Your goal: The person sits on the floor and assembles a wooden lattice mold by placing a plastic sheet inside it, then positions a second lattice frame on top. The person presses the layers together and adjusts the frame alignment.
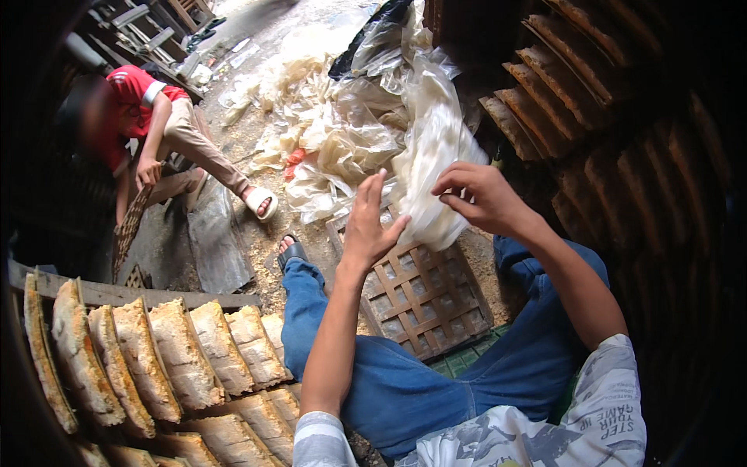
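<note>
A crumpled, translucent plastic sheet [432, 148] hangs in front of me, smeared by motion, its lower end over a wooden lattice tray [426, 300]. My right hand [486, 198] is at the sheet's right edge, with curled fingers and the thumb close to the forefinger. The fingertips seem to pinch that edge, though the grip itself is hard to make out. On the sheet's other side my left hand [369, 222] is open, fingers stretched upward, its thumb against or just in front of the plastic. The tray tilts between my knees, above a green slatted crate [467, 354].
Beyond my hands lies a heap of used plastic sheets [319, 132]. Pale crumbly slabs [187, 350] stand in rows at lower left; more browned slabs [552, 93] are stacked at right. A co-worker in red [140, 109] holds a lattice tray [128, 229] at left.
</note>
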Tool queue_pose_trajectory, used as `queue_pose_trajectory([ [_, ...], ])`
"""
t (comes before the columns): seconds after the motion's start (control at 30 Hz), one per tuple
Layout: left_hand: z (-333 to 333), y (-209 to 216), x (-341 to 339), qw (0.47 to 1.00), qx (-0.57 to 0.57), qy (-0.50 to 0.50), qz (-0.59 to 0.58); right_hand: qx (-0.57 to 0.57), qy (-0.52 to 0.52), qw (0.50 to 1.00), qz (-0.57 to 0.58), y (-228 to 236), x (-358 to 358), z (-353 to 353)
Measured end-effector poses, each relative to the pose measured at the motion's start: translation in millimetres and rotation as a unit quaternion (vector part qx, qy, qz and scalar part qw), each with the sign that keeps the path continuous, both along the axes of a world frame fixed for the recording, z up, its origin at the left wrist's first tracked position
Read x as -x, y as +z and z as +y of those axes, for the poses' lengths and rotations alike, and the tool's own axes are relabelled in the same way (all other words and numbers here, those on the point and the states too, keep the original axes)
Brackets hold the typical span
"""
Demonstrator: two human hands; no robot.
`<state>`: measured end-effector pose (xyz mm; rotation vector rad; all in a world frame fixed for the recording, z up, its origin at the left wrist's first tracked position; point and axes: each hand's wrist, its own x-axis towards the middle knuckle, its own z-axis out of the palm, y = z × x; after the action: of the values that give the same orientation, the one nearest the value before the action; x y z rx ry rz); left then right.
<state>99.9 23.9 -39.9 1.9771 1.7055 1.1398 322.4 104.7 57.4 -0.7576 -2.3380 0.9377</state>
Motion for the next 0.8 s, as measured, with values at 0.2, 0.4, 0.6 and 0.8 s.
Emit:
queue_pose_trajectory([
  [0.2,-11,-5,-21,0.966,0.176,-0.055,0.181,-0.064,-0.008,0.986,-0.152,-32,6,23],
  [0.4,-5,-20,3,0.879,0.413,-0.056,0.234,0.019,-0.003,0.907,-0.421,-64,-17,66],
  [0.6,-6,-13,35,0.917,0.361,0.017,0.167,-0.001,0.027,0.854,-0.519,-146,-24,79],
  [0.8,-6,-7,47,0.912,0.376,0.035,0.161,-0.074,0.173,0.797,-0.574,-221,8,21],
])
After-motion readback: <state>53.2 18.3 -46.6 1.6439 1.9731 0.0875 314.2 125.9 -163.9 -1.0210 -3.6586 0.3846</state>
